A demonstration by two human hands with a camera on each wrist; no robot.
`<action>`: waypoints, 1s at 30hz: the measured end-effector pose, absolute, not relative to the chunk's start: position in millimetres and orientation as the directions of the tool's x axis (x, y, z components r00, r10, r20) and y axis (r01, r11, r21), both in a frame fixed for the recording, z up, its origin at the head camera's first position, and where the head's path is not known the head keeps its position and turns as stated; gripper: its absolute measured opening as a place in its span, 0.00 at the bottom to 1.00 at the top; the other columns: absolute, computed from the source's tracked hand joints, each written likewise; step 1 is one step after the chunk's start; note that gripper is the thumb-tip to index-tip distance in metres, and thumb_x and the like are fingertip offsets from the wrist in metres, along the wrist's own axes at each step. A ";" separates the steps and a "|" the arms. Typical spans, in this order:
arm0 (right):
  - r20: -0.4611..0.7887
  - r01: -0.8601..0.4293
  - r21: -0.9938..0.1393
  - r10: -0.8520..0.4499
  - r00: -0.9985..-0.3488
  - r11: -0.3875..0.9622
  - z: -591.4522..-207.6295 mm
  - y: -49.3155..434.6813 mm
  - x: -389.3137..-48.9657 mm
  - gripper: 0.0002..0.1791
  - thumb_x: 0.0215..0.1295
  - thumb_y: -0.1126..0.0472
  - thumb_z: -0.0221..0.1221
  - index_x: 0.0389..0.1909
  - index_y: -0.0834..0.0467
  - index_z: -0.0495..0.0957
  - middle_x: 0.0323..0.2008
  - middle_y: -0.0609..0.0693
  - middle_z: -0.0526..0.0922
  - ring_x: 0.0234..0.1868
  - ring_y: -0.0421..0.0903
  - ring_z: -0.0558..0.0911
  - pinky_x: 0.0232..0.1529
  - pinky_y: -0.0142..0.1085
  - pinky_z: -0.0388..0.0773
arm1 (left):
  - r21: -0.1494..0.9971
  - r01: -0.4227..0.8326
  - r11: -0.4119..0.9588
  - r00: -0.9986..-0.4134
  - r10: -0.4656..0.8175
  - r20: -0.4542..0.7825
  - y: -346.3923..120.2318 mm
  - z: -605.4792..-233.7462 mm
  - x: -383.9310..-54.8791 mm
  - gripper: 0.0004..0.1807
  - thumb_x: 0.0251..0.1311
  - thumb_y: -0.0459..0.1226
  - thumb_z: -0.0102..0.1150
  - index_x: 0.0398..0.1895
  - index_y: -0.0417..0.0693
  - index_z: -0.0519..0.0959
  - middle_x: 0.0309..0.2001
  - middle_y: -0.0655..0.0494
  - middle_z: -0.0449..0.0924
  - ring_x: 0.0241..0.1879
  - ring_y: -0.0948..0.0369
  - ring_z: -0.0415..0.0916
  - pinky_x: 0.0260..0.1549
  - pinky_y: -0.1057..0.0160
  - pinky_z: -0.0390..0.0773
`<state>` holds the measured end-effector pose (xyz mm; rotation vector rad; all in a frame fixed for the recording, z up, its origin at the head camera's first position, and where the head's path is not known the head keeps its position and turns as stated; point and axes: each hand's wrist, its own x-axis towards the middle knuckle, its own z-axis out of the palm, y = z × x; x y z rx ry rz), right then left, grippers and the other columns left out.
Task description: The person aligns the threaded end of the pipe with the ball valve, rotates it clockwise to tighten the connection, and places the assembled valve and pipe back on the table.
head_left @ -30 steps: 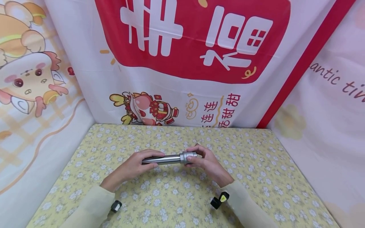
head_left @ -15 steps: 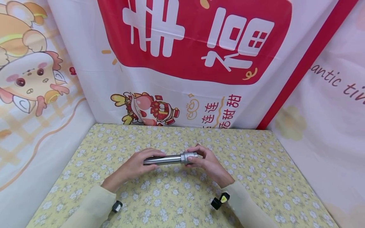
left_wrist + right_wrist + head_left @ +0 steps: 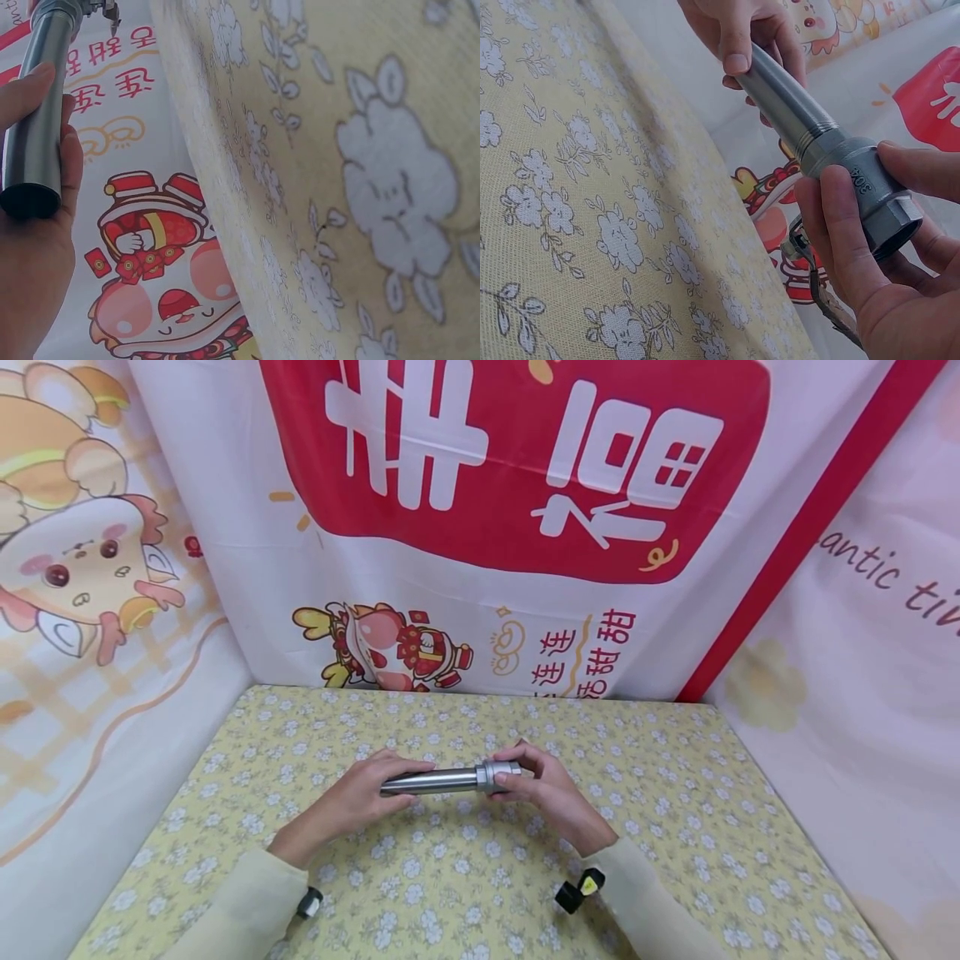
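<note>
A smooth steel pipe [image 3: 438, 781] is held level above the table in the head view. Its threaded right end sits in a metal ball valve [image 3: 862, 176] marked 304, some thread still showing in the right wrist view. My left hand [image 3: 367, 793] grips the pipe near its left end, thumb and fingers on opposite sides. Around the valve body curl the fingers and thumb of my right hand [image 3: 543, 785]. A thin lever handle [image 3: 829, 307] hangs off the valve's side, partly behind the right fingers. The pipe's open left end shows in the left wrist view.
A yellow floral cloth [image 3: 420, 877] covers the table beneath both hands. Printed fabric [image 3: 487, 552] hangs along the table's back edge, and more hangings [image 3: 847, 693] stand on the left and right sides.
The left hand and pipe appear very slightly farther right, along with a small shift of the view. Both hands keep their holds on the pipe and valve.
</note>
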<state>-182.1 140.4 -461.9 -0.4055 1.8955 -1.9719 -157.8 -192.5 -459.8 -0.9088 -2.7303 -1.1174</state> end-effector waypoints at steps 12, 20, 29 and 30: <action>-0.066 0.080 -0.997 -0.449 -0.891 -0.013 -460.2 137.7 -182.4 0.25 0.74 0.57 0.71 0.66 0.62 0.79 0.67 0.61 0.76 0.60 0.56 0.85 0.60 0.50 0.88 | 0.621 0.575 0.532 -0.803 0.514 0.302 -193.6 -460.6 -158.3 0.29 0.67 0.35 0.76 0.70 0.59 0.83 0.62 0.55 0.88 0.54 0.59 0.87 0.52 0.52 0.87; -0.068 0.078 -0.997 -0.448 -0.891 -0.003 -459.3 137.2 -181.2 0.24 0.75 0.57 0.71 0.65 0.62 0.79 0.66 0.61 0.77 0.59 0.55 0.86 0.60 0.50 0.88 | 0.705 0.510 0.492 -0.829 0.500 0.251 -196.7 -462.4 -157.2 0.24 0.75 0.40 0.70 0.72 0.59 0.82 0.65 0.54 0.87 0.56 0.58 0.87 0.55 0.52 0.87; -0.064 0.073 -0.997 -0.445 -0.893 -0.003 -461.8 136.9 -181.6 0.25 0.74 0.57 0.71 0.66 0.61 0.79 0.67 0.61 0.77 0.60 0.56 0.85 0.61 0.52 0.87 | 0.749 0.459 0.477 -0.846 0.492 0.205 -198.5 -461.9 -155.3 0.21 0.81 0.44 0.61 0.73 0.57 0.82 0.67 0.53 0.85 0.57 0.59 0.85 0.55 0.58 0.84; -0.063 0.072 -0.997 -0.446 -0.893 -0.003 -462.1 137.0 -181.8 0.25 0.75 0.57 0.71 0.66 0.61 0.79 0.67 0.61 0.77 0.60 0.56 0.85 0.62 0.52 0.87 | 0.748 0.456 0.482 -0.848 0.490 0.201 -198.4 -461.5 -155.0 0.21 0.81 0.44 0.61 0.73 0.57 0.82 0.67 0.53 0.85 0.57 0.59 0.84 0.55 0.58 0.84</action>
